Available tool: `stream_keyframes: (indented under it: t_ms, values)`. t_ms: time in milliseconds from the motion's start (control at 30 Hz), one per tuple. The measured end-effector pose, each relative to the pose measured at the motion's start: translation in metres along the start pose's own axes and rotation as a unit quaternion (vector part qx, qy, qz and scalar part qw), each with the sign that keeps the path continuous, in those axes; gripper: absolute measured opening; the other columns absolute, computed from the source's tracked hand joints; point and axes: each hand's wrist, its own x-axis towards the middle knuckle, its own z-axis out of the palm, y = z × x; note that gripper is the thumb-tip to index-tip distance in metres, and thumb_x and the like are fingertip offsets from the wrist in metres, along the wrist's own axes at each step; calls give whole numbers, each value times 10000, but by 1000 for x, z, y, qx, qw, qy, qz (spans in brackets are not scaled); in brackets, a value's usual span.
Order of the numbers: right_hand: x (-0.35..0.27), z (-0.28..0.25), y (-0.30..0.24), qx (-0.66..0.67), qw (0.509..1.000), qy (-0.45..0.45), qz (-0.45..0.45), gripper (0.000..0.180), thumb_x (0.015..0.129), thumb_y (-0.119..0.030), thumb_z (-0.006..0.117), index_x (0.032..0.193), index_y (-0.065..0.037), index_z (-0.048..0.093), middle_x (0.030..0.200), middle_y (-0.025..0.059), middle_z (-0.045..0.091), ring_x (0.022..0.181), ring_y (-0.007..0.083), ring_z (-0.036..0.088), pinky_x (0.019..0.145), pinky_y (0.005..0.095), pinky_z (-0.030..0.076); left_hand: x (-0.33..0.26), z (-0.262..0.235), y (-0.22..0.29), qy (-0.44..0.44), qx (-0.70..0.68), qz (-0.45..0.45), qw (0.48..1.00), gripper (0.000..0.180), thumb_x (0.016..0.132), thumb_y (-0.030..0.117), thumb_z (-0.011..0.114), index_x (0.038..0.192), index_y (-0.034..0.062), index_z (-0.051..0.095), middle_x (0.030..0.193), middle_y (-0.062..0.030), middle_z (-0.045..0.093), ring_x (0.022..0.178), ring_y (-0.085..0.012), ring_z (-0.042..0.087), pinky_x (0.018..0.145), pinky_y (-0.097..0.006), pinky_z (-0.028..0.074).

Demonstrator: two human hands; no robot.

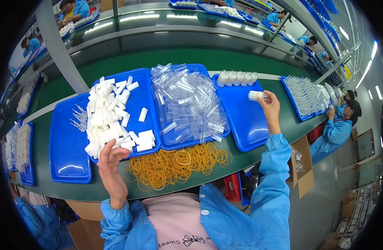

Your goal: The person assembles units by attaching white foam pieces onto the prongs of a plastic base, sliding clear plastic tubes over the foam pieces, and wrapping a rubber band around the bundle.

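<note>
My right hand point(271, 109), raised over the right blue tray point(245, 121), pinches a small white bundle point(254, 96) with thin clear ends between thumb and fingers. Several similar white bundles point(237, 78) stand in a row along that tray's far edge. My left hand point(111, 168) is open with fingers bent and apart, at the near edge of a blue tray point(152, 125) heaped with white rectangular blocks point(110, 102). Between them, another blue tray point(174, 144) is piled with clear plastic sleeves point(189, 100).
Yellow rubber bands point(174, 166) lie in a heap along the table's near side. A left blue tray point(70, 156) holds a few thin white pieces point(79, 118). An open carton point(303, 168) stands below right. Co-workers sit at right point(339, 131) and across the line.
</note>
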Motion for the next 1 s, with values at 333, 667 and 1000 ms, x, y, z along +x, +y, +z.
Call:
stream_keyframes:
  t_ms: [333, 667, 1000]
  values:
    - [89, 19, 37, -344, 928, 9, -141, 365, 678, -155, 772, 1006, -34, 668, 992, 175, 588, 948, 361, 582, 836, 441, 481, -7, -10, 4, -8, 59, 0, 998, 711, 981, 579, 250, 1130, -31, 584, 878, -116, 643, 848, -197, 608, 824, -331, 446]
    - [103, 29, 37, -363, 922, -25, -130, 308, 682, -135, 762, 955, -22, 674, 1006, 194, 582, 956, 382, 581, 829, 457, 493, 0, -6, 6, 33, 89, -8, 995, 712, 990, 567, 246, 1041, -35, 622, 853, -116, 642, 835, -202, 603, 814, -328, 443]
    - [100, 14, 57, -220, 971, -20, -91, 638, 671, -178, 779, 1248, -64, 530, 1196, 166, 545, 1033, 330, 583, 899, 408, 481, -6, -1, 4, 28, 90, -9, 995, 703, 990, 567, 245, 1042, -26, 619, 842, -107, 643, 824, -194, 603, 816, -322, 449]
